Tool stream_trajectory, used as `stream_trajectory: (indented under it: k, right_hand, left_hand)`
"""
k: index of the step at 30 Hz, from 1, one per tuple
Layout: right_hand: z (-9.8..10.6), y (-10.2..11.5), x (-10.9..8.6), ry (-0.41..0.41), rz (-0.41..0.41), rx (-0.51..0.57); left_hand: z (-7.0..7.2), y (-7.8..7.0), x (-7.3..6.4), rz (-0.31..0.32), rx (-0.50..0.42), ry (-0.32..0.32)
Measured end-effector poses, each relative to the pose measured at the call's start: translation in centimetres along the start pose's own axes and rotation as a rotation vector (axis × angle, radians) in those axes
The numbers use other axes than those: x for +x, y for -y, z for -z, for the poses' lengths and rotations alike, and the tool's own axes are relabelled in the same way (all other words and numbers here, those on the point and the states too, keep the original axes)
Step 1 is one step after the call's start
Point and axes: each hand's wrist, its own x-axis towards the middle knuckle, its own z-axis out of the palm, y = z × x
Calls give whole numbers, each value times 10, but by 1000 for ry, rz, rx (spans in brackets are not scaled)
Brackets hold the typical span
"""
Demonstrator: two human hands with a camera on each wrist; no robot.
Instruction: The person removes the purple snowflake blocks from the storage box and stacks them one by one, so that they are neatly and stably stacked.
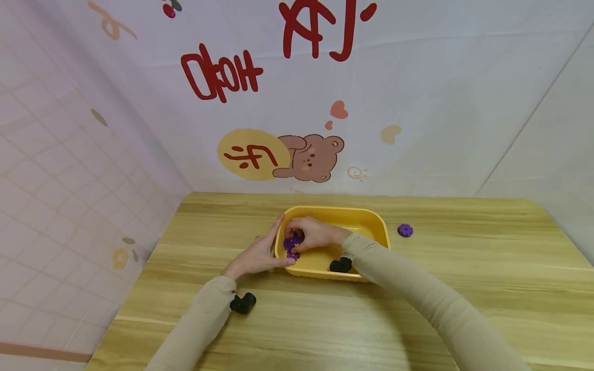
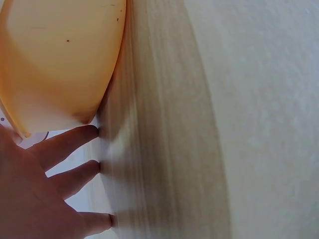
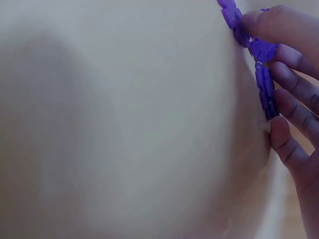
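A yellow plastic basin [image 1: 341, 208] stands on the table. Its left end lies between the spread thumb and index finger of my left hand [image 1: 257, 256], the thumb along the near rim. In the left wrist view, other fingers [image 2: 75, 180] of that hand stretch out straight beside the basin, tips at the tabletop. My right hand [image 1: 317, 233] reaches inside and pinches purple snowflake discs [image 1: 292, 242] at the basin's left end. The right wrist view shows several of these notched discs [image 3: 266, 89] in a row along the fingers; whether all are joined is unclear.
Another purple disc [image 1: 405, 230] lies on the wood-grain table [image 1: 464, 268], right of the basin. A printed cloth wall [image 1: 417, 93] rises behind the table's back edge. Black wrist cameras [image 1: 243, 303] sit at both sleeves.
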Motion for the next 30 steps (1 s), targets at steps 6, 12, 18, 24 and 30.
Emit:
stream_trajectory:
  k: [6, 12, 18, 24, 30]
  right_hand:
    - [4, -2, 2, 3, -28, 22]
    - [8, 1, 1, 19, -48, 61]
    - [12, 4, -2, 48, -69, 110]
    - [19, 7, -3, 22, -66, 139]
    - [27, 10, -4, 3, -67, 137]
  left_hand:
    - [0, 1, 1, 6, -12, -5]
    - [1, 0, 1, 11, -9, 3]
    - [0, 0, -1, 18, -16, 14]
    - [0, 0, -1, 7, -28, 14]
    - [-1, 0, 0, 4, -20, 11]
